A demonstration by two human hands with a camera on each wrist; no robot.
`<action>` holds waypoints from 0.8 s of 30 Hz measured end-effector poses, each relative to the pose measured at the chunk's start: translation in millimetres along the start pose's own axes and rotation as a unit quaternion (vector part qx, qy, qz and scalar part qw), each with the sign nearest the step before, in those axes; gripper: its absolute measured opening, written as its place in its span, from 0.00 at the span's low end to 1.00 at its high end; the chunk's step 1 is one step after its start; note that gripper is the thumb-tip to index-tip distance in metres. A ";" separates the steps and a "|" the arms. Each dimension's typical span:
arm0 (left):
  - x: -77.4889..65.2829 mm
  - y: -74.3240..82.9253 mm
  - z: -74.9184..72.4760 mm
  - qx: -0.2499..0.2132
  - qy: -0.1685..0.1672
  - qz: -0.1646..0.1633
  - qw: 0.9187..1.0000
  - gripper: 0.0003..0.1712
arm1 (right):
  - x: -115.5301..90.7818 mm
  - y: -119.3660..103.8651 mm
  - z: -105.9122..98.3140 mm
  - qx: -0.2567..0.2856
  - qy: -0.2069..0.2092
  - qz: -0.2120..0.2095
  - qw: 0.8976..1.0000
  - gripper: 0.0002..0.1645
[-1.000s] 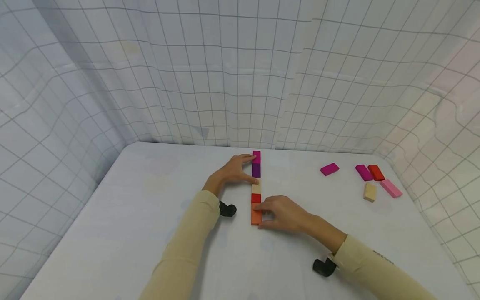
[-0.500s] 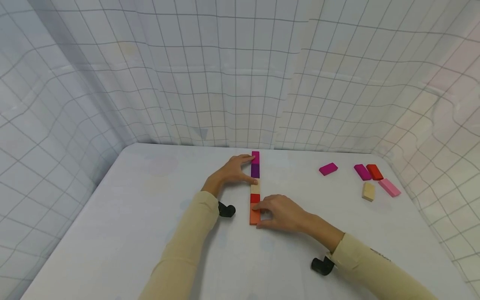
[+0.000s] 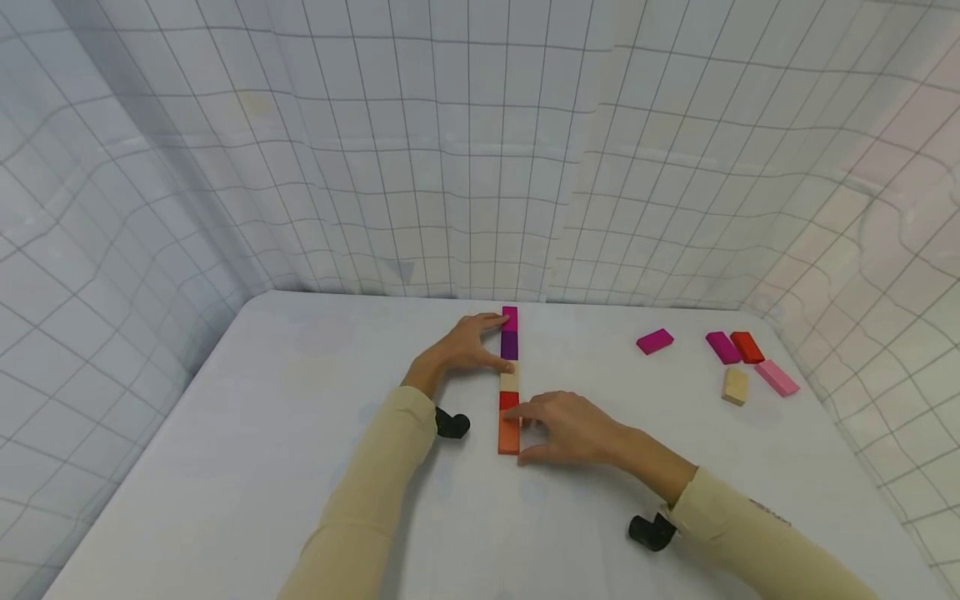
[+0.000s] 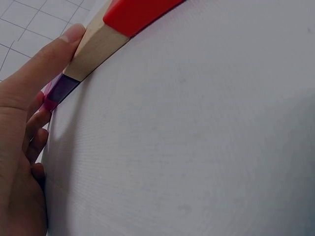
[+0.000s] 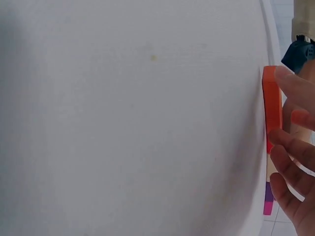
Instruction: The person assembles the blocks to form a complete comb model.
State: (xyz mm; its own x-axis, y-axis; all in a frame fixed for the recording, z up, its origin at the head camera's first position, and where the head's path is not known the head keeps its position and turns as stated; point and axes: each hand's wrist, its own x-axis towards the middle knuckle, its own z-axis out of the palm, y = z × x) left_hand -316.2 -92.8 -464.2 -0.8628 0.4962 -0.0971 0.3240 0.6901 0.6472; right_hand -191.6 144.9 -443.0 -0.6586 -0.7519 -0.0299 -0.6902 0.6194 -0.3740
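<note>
A straight row of wooden blocks runs away from me on the white table in the head view: orange block (image 3: pixel 508 437), red block (image 3: pixel 509 400), plain wood block (image 3: pixel 510 382), purple block (image 3: pixel 510 346) and magenta block (image 3: pixel 510 317). My left hand (image 3: pixel 463 343) spans the far part, thumb on the plain wood block, fingertips at the magenta one. My right hand (image 3: pixel 573 429) is at the near end, its index fingertip on the orange block by the red joint. Its thumb stands by the orange block's near right corner. In the right wrist view the thumb overlaps the orange block (image 5: pixel 273 105).
Toward the right of the table (image 3: pixel 300 400) lie loose blocks: a magenta block (image 3: pixel 655 342), another magenta block (image 3: pixel 723 347), a red block (image 3: pixel 747 347), a pink block (image 3: pixel 777 377) and a plain wood block (image 3: pixel 735 387). Gridded white curtains (image 3: pixel 465 150) surround the table.
My right thumb has shifted slightly off the orange block's near corner. The left hand keeps its place on the row, and the blocks stay lined up. The head view tilts slightly.
</note>
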 end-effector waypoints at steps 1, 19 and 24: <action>0.1 -0.5 0.4 0.002 0.000 0.000 1.000 0.59 | -1.4 0.8 -2.3 0.002 -0.002 0.005 1.000 0.34; 2.6 -2.0 1.1 0.002 0.001 -0.002 1.000 0.59 | -27.8 40.8 -42.4 0.031 0.046 0.075 0.996 0.35; 2.4 -2.5 0.3 -0.001 -0.001 0.002 1.000 0.59 | -35.0 60.6 -53.3 0.033 0.078 0.086 0.993 0.34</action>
State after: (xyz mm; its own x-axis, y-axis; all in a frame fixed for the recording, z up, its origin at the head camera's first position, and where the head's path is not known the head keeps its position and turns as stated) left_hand -319.0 -93.1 -466.3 -0.8605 0.5004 -0.0956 0.3273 0.6867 0.6491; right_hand -226.3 220.7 -415.3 -0.8064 -0.5898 0.0435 -0.5465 0.7150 -0.4360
